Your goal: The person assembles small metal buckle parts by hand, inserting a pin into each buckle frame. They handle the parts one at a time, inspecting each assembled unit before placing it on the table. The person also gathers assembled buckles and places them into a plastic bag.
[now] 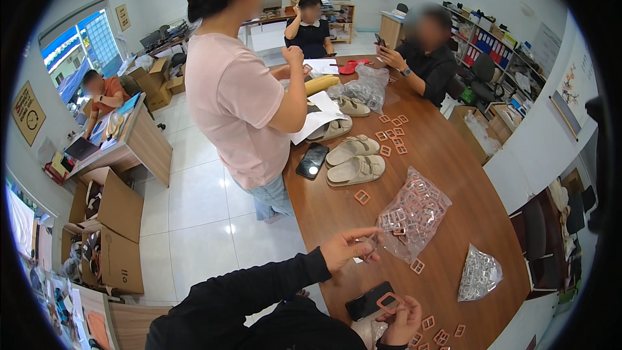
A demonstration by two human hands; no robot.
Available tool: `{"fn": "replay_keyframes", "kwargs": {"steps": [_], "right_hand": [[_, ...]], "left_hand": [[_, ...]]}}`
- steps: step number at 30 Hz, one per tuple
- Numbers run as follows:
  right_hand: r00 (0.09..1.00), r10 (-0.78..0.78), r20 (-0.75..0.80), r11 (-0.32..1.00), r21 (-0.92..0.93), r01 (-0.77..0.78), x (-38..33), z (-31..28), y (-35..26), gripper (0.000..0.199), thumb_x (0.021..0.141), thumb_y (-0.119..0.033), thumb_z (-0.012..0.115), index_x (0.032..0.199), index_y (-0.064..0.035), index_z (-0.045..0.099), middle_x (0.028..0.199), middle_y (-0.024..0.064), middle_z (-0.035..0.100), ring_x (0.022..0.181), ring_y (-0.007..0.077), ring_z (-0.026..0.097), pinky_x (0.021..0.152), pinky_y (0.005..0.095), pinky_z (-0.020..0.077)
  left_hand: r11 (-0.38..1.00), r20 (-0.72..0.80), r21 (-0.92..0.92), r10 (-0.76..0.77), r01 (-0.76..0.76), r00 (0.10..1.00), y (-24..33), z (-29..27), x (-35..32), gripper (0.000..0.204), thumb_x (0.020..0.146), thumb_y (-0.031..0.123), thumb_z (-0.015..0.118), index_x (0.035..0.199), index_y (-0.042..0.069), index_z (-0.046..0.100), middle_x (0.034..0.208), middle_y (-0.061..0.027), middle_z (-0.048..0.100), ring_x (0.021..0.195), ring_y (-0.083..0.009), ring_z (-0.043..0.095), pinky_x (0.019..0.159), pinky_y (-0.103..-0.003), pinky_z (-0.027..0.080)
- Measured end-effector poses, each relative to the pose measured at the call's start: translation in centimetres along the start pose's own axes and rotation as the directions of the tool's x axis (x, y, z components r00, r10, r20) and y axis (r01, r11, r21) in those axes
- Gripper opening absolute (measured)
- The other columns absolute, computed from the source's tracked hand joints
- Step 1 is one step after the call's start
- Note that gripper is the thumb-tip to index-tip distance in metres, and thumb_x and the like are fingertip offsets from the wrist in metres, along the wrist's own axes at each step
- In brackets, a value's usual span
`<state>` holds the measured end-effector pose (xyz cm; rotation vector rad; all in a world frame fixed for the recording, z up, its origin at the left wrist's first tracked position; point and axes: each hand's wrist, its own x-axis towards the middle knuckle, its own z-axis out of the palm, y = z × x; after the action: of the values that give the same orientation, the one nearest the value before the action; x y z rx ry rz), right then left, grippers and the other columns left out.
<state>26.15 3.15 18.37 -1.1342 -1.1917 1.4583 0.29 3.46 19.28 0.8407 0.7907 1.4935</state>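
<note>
In my right hand [403, 323] a square pink buckle [389, 295] is pinched between thumb and fingers, over a black phone [367, 301] lying on the table. My left hand [350, 247] is raised beside a clear plastic bag of pink buckles [421, 210]. Its thumb and fingers are closed together around a small greyish piece, too small to make out. Several loose pink buckles [441, 336] lie near my right hand, and a single one [417, 266] rests by the bag's lower end. A smaller clear bag of silvery buckles [479, 275] sits to the right.
Beige sandals [355, 172] and another phone [312, 160] lie farther up the wooden table [330, 220]. A standing person in a pink shirt [236, 91] is at the table's left edge. A seated person holds a phone [380, 41] at the far right. Cardboard boxes [120, 256] stand on the floor at left.
</note>
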Motion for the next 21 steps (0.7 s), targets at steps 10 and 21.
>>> {"fn": "replay_keyframes", "kwargs": {"steps": [10, 21], "right_hand": [[0.988, 0.152, -0.019, 0.988, 0.036, -0.151, -0.1, 0.8, 0.1, 0.036, 0.097, -0.012, 0.048, 0.128, 0.0063, 0.046, 0.081, 0.0129, 0.063, 0.065, 0.0224, 0.067, 0.058, 0.0303, 0.0569], [0.984, 0.175, 0.013, 0.984, -0.036, -0.175, -0.4, 1.4, -0.4, 0.029, 0.1, -0.011, 0.044, 0.123, 0.0051, 0.049, 0.093, 0.0142, 0.065, 0.07, 0.0218, 0.068, 0.064, 0.0305, 0.057]], "left_hand": [[0.949, -0.112, -0.297, 0.078, -0.108, 0.991, 1.9, -1.6, 1.1, 0.048, 0.102, 0.027, 0.045, 0.144, 0.004, 0.037, 0.133, -0.0137, 0.052, 0.107, -0.0324, 0.063, 0.088, -0.041, 0.054], [0.927, -0.217, -0.36, 0.03, -0.108, 0.976, 2.3, -1.6, 1.1, 0.038, 0.104, 0.027, 0.042, 0.128, 0.0, 0.049, 0.127, -0.0176, 0.055, 0.108, -0.0353, 0.062, 0.092, -0.043, 0.054]]}}
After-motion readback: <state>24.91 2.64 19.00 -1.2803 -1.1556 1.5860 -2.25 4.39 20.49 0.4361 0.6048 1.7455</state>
